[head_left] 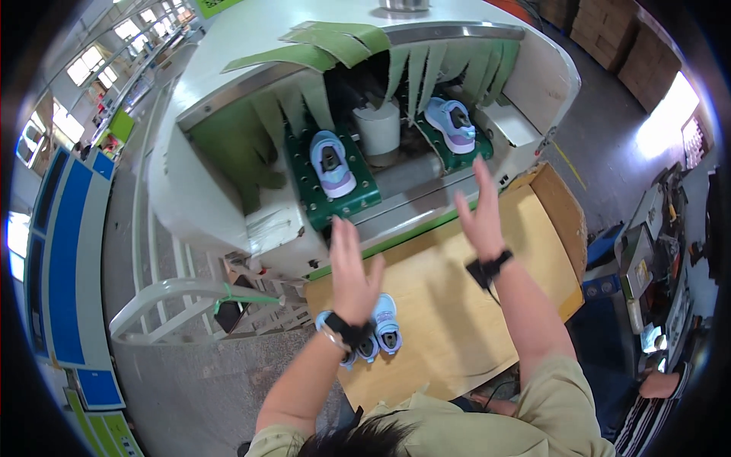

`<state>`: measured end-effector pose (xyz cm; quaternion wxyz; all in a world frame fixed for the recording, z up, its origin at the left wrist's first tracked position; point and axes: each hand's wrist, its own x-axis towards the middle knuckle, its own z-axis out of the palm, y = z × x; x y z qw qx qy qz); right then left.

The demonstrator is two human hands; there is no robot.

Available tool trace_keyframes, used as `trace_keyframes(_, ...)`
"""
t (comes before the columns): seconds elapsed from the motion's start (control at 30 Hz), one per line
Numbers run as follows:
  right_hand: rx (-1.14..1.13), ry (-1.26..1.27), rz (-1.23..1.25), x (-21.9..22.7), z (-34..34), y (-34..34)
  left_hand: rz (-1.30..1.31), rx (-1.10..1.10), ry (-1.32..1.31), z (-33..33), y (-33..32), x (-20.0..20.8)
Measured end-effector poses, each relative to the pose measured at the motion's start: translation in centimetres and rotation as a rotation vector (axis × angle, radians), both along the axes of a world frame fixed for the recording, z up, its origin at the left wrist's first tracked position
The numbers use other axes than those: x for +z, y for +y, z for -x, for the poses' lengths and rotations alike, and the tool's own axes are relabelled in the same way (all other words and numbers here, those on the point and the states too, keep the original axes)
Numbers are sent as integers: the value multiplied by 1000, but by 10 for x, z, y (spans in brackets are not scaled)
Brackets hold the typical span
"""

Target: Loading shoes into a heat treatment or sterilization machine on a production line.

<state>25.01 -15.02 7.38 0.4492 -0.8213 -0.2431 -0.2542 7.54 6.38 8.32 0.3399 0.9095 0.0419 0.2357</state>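
My left hand (352,280) is raised with its fingers stretched out, holding nothing, just below the left green conveyor belt (354,199). A light blue and lilac shoe (326,156) lies on that belt. Over on the right, my right hand (481,221) reaches up, fingers extended and nothing in them. Its fingertips come close to the right green belt (459,161), which bears a second blue and lilac shoe (449,122). Several similar shoes (387,326) sit on the wooden board (449,335), partly hidden by my left wrist.
A white machine (209,95) surrounds both belts, with green strip curtains (415,80) hanging over its opening. White metal rails (152,293) stand on the left. A cardboard side (560,228) edges the board. At the right, another person's hand (659,385) shows beside equipment.
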Motion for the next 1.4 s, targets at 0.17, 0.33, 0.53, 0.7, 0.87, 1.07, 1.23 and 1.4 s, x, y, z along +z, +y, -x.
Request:
trace_keyframes(0.17,426,614,1182,-125,199,-84,-301,-81,554,114,-39,-73)
trace_keyframes(0.33,483,694,1058,-129,257,-98,-330,-47,372,129,-42,-115)
trace_keyframes(0.53,403,695,1160,-134,262,-92,-335,-33,287,130,-46,-118)
trace_keyframes(0.7,391,711,1138,-127,266,-90,-330,-34,265,133,-45,-122)
trace_keyframes(0.87,346,763,1119,-124,270,-82,-290,-41,285,129,-44,-124)
trace_keyframes(1.07,162,603,635,-122,213,-76,-311,-58,256,123,-42,-123)
trace_keyframes(1.23,-226,245,488,-72,108,-73,-302,-52,232,124,-46,-115)
trace_keyframes(1.4,-862,691,346,-152,35,-114,-286,-98,260,119,-60,-122)
